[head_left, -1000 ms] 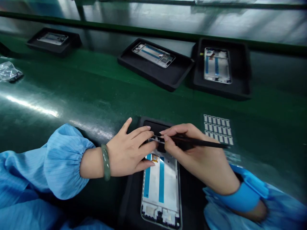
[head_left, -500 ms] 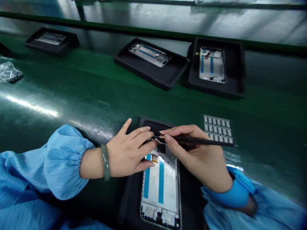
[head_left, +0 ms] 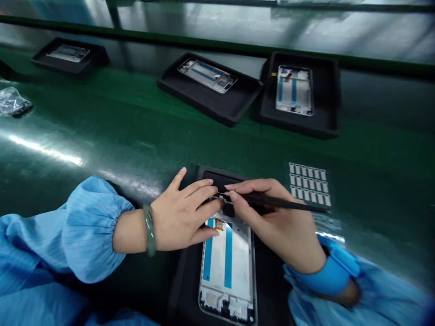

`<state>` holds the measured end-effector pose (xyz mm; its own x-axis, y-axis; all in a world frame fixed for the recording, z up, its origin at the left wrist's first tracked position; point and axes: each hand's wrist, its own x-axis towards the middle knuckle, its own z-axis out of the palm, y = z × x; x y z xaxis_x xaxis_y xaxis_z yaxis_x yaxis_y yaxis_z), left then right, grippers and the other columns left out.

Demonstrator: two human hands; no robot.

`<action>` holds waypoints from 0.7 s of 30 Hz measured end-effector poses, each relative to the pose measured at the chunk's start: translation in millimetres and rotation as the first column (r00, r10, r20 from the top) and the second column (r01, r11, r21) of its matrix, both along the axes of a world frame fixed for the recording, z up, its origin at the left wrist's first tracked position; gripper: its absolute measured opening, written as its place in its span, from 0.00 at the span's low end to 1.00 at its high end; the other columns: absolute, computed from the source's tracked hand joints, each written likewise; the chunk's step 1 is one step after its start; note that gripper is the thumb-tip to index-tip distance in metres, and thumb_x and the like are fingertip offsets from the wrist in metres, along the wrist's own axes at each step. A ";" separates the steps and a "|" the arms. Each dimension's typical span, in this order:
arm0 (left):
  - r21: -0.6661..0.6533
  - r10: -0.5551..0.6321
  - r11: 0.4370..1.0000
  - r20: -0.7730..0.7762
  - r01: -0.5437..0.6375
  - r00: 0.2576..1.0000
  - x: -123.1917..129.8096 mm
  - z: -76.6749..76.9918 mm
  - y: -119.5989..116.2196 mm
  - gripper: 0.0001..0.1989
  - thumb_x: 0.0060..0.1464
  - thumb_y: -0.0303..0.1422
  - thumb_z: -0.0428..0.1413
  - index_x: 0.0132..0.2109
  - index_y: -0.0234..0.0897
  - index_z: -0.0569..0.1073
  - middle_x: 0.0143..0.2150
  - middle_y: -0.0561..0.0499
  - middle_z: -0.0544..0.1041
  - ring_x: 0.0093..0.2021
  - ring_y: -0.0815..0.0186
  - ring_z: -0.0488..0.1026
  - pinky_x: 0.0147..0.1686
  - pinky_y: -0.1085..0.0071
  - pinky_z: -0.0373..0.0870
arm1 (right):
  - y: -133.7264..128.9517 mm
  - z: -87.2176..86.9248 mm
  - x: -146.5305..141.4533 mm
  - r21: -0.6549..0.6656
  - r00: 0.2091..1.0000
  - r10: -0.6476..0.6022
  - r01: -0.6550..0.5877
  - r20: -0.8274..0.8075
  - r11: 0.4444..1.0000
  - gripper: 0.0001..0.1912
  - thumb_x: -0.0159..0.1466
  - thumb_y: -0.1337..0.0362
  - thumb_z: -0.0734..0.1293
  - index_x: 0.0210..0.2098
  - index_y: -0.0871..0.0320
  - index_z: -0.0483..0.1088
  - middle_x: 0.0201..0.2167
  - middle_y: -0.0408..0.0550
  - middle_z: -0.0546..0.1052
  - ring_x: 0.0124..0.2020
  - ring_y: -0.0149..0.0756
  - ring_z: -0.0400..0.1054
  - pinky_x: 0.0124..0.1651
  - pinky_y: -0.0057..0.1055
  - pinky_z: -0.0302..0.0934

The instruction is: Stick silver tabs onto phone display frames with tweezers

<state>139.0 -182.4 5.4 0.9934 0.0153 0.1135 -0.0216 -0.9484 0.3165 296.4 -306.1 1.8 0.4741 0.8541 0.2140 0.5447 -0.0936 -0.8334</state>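
Observation:
A phone frame (head_left: pixel 234 262) with two blue adhesive strips lies in a black tray (head_left: pixel 183 280) before me. My left hand (head_left: pixel 186 213) rests across its upper left edge with fingers spread, holding nothing. Its fingertips touch the frame near the top, beside a small gold-edged part (head_left: pixel 219 225). In my right hand (head_left: pixel 278 217), thumb and fingers pinch dark tweezers (head_left: pixel 282 200). The tweezers' tip meets the top end of the frame by my left fingertips; what lies under it is hidden.
Three more black trays with phone frames stand further back: one far left (head_left: pixel 70 65), one in the middle (head_left: pixel 210 102), one at right (head_left: pixel 321 99). A sheet of small white pieces (head_left: pixel 309 183) lies beyond my right hand. A clear plastic bag (head_left: pixel 13 102) sits at left.
The back trays have slid slightly left. My right hand and the rear end of the tweezers have shifted a little left and down. My left hand and the near phone frame stay put.

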 end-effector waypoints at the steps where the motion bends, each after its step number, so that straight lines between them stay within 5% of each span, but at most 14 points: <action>1: -0.001 0.000 1.000 -0.002 0.000 1.000 0.0 0.0 0.0 0.23 0.62 0.43 0.47 0.58 0.33 0.62 0.59 0.41 0.66 0.64 0.54 0.55 0.60 0.38 0.46 | 0.1 -0.1 -0.5 -0.005 1.000 -0.002 0.002 0.022 1.000 0.05 0.62 0.64 0.68 0.37 0.53 0.67 0.35 0.44 0.76 0.38 0.39 0.72 0.38 0.34 0.68; 10: 0.001 -0.002 1.000 -0.030 0.002 1.000 0.0 2.2 0.9 0.23 0.62 0.43 0.47 0.57 0.33 0.63 0.58 0.40 0.66 0.63 0.54 0.56 0.60 0.39 0.46 | 8.7 3.8 -4.2 -0.016 0.990 -0.084 0.086 0.114 0.996 0.04 0.62 0.63 0.68 0.36 0.53 0.68 0.31 0.43 0.74 0.28 0.34 0.72 0.30 0.30 0.69; 21: 0.007 0.003 1.000 -0.007 -0.003 1.000 -0.2 1.4 1.3 0.22 0.62 0.43 0.46 0.56 0.33 0.64 0.57 0.41 0.67 0.62 0.54 0.57 0.60 0.37 0.45 | 3.0 5.8 -2.9 0.028 0.980 -0.106 0.103 0.168 0.994 0.03 0.62 0.64 0.67 0.35 0.54 0.68 0.32 0.44 0.74 0.29 0.35 0.72 0.29 0.29 0.68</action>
<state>138.7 -181.1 6.8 0.9942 0.0178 0.1063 -0.0162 -0.9505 0.3104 293.5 -303.1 7.6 0.5157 0.7970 0.3143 0.6663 -0.1425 -0.7319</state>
